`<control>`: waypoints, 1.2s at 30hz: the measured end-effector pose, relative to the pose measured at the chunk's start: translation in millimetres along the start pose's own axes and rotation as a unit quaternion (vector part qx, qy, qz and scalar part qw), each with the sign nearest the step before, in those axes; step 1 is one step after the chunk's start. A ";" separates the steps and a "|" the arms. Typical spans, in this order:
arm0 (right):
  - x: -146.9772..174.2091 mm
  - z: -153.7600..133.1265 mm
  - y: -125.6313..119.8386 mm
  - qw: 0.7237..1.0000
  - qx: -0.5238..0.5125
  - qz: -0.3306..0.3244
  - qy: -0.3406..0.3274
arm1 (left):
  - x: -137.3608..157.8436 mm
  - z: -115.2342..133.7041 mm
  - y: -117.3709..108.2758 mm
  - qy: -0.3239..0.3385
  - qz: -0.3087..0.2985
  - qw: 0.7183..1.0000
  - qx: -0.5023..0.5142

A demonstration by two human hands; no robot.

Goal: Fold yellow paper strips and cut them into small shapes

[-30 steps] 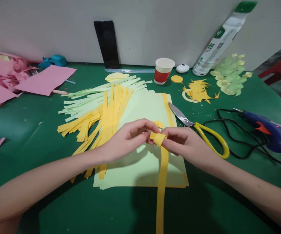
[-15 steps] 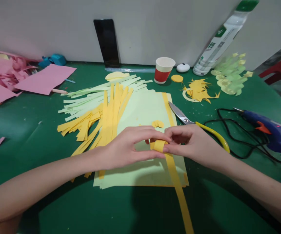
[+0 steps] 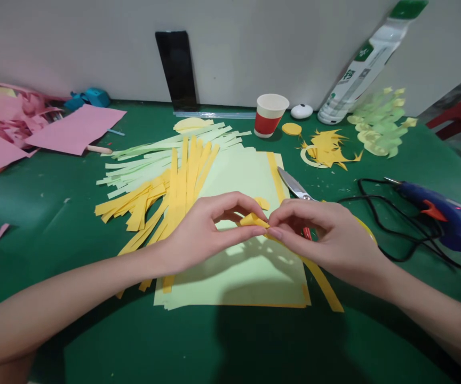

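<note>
Between my two hands is a yellow paper strip (image 3: 323, 285), its near end bent into a small loop. My left hand (image 3: 218, 226) pinches the looped end between thumb and fingers. Close against it, my right hand (image 3: 314, 229) pinches the same strip, and the long tail runs out under this hand toward the lower right. Both hands hover over a stack of pale green paper (image 3: 230, 282). Small yellow paper pieces (image 3: 262, 204) lie on the sheet just behind my fingertips. Scissors (image 3: 294, 184) rest beside my right hand, their handles mostly hidden behind it.
Yellow strips (image 3: 180, 186) and pale green strips (image 3: 138, 165) spread to the left. A blue glue gun (image 3: 440, 205) with a black cord lies at right. Behind stand a paper cup (image 3: 269, 120) and a leaning bottle (image 3: 368, 64). Pink paper (image 3: 76, 129) is at far left.
The strip's looped end has turned in my fingers and looks flatter. Its tail has swung right and pulled up from the near table edge. Both hands have risen slightly.
</note>
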State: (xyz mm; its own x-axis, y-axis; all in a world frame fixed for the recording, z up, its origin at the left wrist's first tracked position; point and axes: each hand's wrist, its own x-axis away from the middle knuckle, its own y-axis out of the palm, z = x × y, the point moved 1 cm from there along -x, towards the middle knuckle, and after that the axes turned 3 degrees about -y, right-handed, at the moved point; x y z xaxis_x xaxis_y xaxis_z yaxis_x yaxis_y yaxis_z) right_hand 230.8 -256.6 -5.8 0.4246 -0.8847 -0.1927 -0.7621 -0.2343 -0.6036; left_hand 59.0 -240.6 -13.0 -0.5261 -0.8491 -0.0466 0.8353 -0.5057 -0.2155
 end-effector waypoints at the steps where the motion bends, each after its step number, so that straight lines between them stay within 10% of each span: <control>1: 0.4 0.4 0.3 1.000 0.001 -0.003 0.000 | 0.2 0.7 0.1 -0.017 0.002 1.000 0.011; 21: 4.8 -1.4 -2.1 0.993 -0.018 -0.093 0.065 | -2.2 3.6 -6.9 -0.164 -0.011 0.979 0.121; 36: 6.7 -7.4 5.3 1.000 -0.013 -0.016 0.020 | 2.0 6.9 -2.0 -0.157 0.004 0.982 0.109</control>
State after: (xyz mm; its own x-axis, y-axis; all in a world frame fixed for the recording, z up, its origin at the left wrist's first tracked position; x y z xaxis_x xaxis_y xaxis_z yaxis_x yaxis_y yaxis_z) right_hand 226.1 -266.8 -4.6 0.4286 -0.8923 -0.1420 -0.7612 -0.2719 -0.5887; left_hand 57.4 -242.3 -6.0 -0.4734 -0.8409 0.2623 0.8712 -0.4909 -0.0014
